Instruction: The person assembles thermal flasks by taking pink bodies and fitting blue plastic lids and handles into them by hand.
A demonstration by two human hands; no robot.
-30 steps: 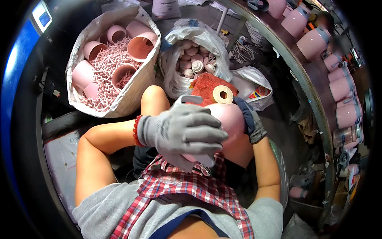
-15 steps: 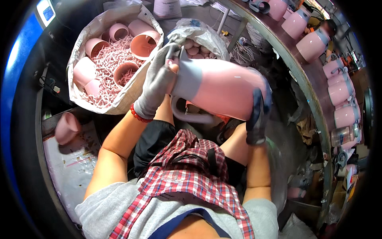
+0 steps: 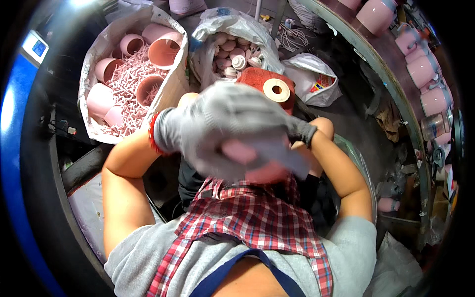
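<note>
Over my lap a pink jug [image 3: 269,172] with a grey collar is held tilted, smeared by motion and mostly covered by my hands. My left hand [image 3: 222,126], in a grey knit glove with a red bead bracelet at the wrist, lies across the jug and looks closed on it, though its fingers are blurred. Behind it, my right hand [image 3: 301,131] reaches in from the right in a dark grey glove. Its fingers are hidden. Just beyond the hands stands a red block-like thing [image 3: 252,79] with a cream ring [image 3: 276,90] on its face.
A white sack [image 3: 170,91] at the far left holds pink cups [image 3: 132,44] and many small pink sticks. Beside it, a clear bag [image 3: 203,32] contains pink and white lids [image 3: 237,59]. Along the right, a metal-edged table [image 3: 368,69] carries several pink jugs [image 3: 423,72]. A white bag [image 3: 321,94] lies nearby.
The jug has come nearer my body and turned, its grey collar now toward the right. My left hand has swung across it, and the red block with its ring has come into sight.
</note>
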